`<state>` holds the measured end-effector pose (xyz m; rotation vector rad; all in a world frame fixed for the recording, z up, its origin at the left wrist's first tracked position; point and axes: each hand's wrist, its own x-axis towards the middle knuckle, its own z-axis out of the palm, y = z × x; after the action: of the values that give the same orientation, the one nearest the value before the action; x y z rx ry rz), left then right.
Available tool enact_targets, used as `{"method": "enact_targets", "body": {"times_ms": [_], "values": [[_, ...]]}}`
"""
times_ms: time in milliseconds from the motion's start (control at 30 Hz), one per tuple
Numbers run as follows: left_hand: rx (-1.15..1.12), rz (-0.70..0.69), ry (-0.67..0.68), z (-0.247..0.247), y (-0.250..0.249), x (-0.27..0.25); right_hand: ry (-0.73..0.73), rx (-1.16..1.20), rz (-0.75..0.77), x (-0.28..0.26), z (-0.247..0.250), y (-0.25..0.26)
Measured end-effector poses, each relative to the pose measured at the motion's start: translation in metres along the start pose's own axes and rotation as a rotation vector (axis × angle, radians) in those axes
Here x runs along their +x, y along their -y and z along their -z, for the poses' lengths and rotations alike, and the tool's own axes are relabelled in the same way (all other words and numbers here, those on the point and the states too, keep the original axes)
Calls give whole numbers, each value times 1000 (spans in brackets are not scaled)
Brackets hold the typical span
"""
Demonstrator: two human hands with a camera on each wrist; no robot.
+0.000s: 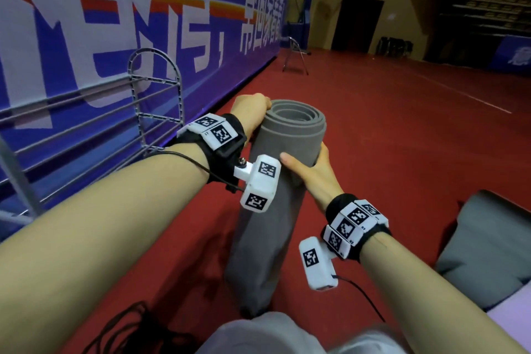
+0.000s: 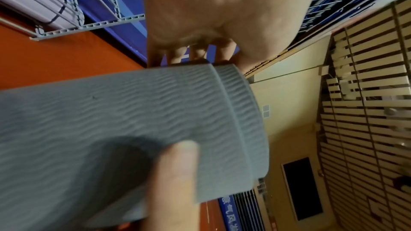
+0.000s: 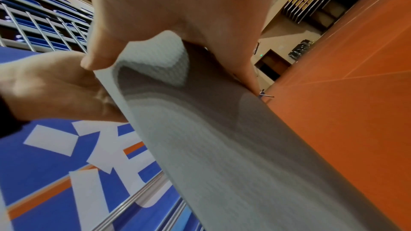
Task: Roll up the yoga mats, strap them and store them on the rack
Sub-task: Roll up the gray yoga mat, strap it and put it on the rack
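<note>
Red floor (image 1: 373, 152); rolled mat (image 1: 275, 181) spiral head-view only

The rolled mat (image 1: 275, 181) stands on end on the floor (image 1: 402, 138) between the 2 hands. Left hand (image 1: 253, 112) wraps its top rim from the left, right hand (image 1: 310, 172) grips just below on the near side. The rack (image 1: 155, 100) sits left of the fingers against the banner wall (image 1: 115, 23); another mat (image 1: 485, 250) lies off right.
</note>
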<state>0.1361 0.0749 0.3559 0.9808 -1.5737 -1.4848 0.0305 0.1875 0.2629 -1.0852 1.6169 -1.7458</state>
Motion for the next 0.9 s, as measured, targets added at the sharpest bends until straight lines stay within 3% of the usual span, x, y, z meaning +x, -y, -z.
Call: {"method": "enact_targets", "body": {"times_ms": [167,333,633,800,900], "values": [[-29,-116,-4,18,14,-17,15,106,-19,2,-7,11],[-48,49,153,31,36,-35,102,24,28,-3,-14,11],[-19,160,135,47,24,-37,74,-96,55,-10,-21,11],[47,68,111,37,18,-49,130,-52,203,-20,-22,18],[112,-11,74,29,13,-54,135,29,191,-23,-16,18]]}}
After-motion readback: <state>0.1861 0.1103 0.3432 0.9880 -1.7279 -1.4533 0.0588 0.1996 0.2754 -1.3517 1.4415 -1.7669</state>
